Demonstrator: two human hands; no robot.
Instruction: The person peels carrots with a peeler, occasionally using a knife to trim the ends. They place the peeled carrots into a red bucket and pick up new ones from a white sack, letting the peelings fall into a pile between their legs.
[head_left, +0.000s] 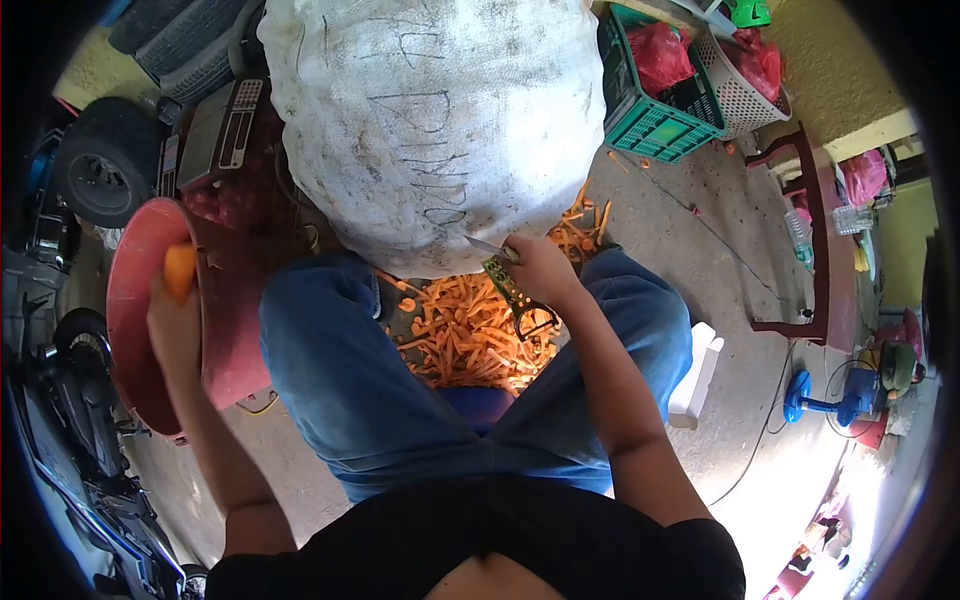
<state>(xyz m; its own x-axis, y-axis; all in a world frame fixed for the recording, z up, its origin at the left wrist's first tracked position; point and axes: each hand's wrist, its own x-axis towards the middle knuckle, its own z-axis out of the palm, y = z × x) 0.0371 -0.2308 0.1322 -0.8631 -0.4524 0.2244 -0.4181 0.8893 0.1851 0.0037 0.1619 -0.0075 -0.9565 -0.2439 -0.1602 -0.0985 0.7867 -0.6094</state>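
Note:
My left hand [174,318] is closed round a thick, peeled carrot [181,270], held at the mouth of a red tub [240,310] on the left. My right hand [545,272] grips a peeler [508,285] with a patterned handle, its black-framed head pointing down. A small knife [484,245] juts to the left from the same hand, and its handle is mostly hidden by my fingers. Beneath the peeler, a heap of orange peelings [470,325] lies between my legs. The inside bottom of the tub cannot be made out.
A big white woven sack [430,130] stands in front of my knees. Behind it to the right are a green crate [665,120] and a white basket [740,95]. A scale [222,130] and a wheel [100,165] are at left, a blue fan [840,395] at right.

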